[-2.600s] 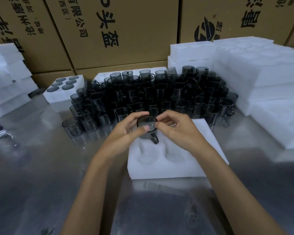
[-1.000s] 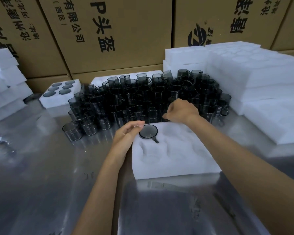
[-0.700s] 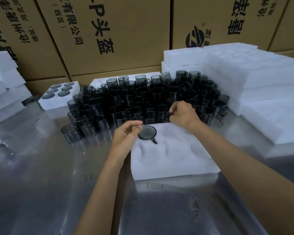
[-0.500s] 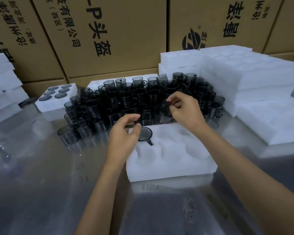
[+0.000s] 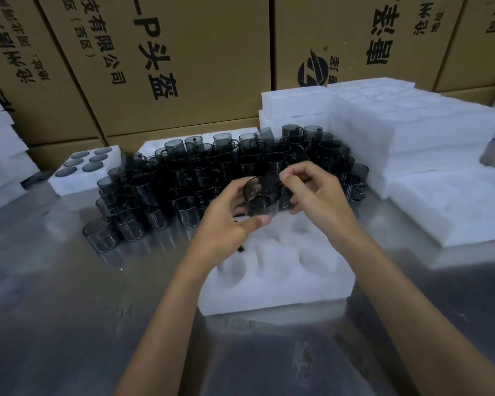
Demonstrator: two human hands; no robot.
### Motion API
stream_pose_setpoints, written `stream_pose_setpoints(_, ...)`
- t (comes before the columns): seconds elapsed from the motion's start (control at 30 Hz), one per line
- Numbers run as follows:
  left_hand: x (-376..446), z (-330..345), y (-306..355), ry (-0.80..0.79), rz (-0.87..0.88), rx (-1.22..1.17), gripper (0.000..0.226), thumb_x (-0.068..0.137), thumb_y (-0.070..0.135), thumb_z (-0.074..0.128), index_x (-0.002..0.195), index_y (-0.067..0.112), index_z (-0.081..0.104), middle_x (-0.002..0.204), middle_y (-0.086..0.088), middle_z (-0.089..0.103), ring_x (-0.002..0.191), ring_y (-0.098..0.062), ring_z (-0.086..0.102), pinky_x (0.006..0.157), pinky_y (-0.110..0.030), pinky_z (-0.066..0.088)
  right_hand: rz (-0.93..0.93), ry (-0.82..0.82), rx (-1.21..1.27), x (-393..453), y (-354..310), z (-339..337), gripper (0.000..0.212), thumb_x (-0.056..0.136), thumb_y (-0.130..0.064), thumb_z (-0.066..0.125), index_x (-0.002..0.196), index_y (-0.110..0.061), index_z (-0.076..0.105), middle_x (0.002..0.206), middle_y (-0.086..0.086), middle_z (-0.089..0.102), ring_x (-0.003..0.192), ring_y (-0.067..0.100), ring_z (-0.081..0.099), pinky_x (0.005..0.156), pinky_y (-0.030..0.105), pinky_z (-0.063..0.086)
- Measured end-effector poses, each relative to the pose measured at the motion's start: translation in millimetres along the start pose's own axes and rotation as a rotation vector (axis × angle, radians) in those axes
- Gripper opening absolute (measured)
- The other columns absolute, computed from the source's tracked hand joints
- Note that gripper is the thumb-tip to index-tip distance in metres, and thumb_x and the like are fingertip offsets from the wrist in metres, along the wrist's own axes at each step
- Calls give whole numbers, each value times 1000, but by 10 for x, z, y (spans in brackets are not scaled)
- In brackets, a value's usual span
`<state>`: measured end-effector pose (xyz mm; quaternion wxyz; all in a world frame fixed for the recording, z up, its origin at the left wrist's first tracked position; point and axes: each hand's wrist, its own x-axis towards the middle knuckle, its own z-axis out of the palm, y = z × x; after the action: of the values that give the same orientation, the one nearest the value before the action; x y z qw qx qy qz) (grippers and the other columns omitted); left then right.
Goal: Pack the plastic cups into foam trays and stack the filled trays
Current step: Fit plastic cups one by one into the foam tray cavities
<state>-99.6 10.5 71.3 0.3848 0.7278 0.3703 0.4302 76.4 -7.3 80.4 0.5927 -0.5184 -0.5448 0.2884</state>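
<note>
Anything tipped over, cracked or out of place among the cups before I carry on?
One cup at the back of the cluster leans tilted against its neighbours rather than standing upright. Otherwise nothing stands out: the left hand and right hand hold a cup above the foam tray, no visible damage.

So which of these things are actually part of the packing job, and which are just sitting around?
Part of the job:
held cup
left hand
right hand
foam tray
loose cups
filled tray
empty trays

Just around:
cardboard boxes
metal table
</note>
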Motion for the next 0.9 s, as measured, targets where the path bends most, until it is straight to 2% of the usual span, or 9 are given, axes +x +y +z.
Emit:
stream_pose_setpoints(0.07,-7,-79,-25,-62,-51,-30,61,82,-1,76,127,32,52,122,14,67,115,-1,62,96,-17,47,35,-120,-91,27,39,-48,18,95,-31,65,88,-16,73,93,9,65,72,11,61,61,32,57)
stream_pose_setpoints(0.2,-62,-143,-77,-103,-128,10,58,88,4,71,134,28,45,123,15,68,110,-14,64,96,-27,50,72,-183,-86,24,144,-104,35,91,-39,69,74,-8,67,68,-5,66,62,7,60,54,25,50)
stream_pose_setpoints(0.27,-79,-129,-87,-118,-145,7,56,91,-3,66,136,23,47,126,11,66,108,-14,66,92,-27,53,91,-214,-62,-1,183,-138,36,90,-37,71,69,-9,64,69,-3,70,61,8,60,55,24,47)
stream_pose_setpoints(0.4,-78,-79,-99,-131,-147,65,65,90,-16,55,144,19,46,134,0,55,120,-10,59,103,-21,46,101,-387,-126,-102,211,-157,29,89,-38,73,69,-17,72,74,8,72,65,5,64,57,15,46)
stream_pose_setpoints(0.53,-100,-16,-94,-102,-140,98,70,88,-2,68,147,27,43,129,13,57,121,5,54,98,-8,41,119,-400,-137,-116,225,-168,26,87,-39,74,72,-17,76,73,3,73,70,5,65,60,11,46)
stream_pose_setpoints(0.63,-102,5,-123,-84,-133,156,66,86,15,76,144,28,48,134,16,57,127,4,49,107,-14,36,96,-312,-89,-107,283,-156,16,81,-26,82,77,-18,69,72,-5,67,67,3,57,61,11,44)
stream_pose_setpoints(0.77,-118,21,-137,-87,-133,305,61,89,32,73,144,35,48,143,19,51,133,5,39,97,-4,26,15,-267,-250,-110,355,-174,30,79,-33,82,105,-35,68,101,-15,66,94,3,57,75,8,36)
stream_pose_setpoints(0.83,-131,27,-145,-103,-142,331,60,91,34,69,147,33,45,147,17,48,138,2,36,102,-10,24,-3,-302,-323,-129,363,-183,31,82,-41,77,111,-41,68,104,-21,66,106,2,53,80,6,33)
stream_pose_setpoints(0.9,-141,22,-138,-109,-142,335,55,94,37,64,147,32,46,147,17,47,139,0,37,106,-16,27,-12,-302,-351,-141,367,-185,30,82,-45,75,111,-44,68,104,-21,66,111,2,49,92,16,33)
